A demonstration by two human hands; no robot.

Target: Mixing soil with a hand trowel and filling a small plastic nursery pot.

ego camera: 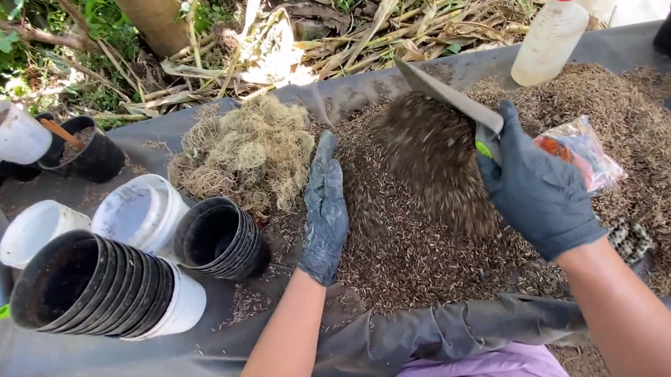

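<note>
Trowel (451,98) in right hand (536,189) grip, handle mostly hidden; left hand (323,211) flat, open on husk pile (410,239).

view: one only, the head camera, worn by the person
position: above the near edge of the grey sheet (119,368), close to the body
direction: downward and forward, across the seed heap (444,235) to the dry leaves (384,29) behind
distance: near, both forearms enter from the bottom edge
shared part: none, there is no second view
</note>
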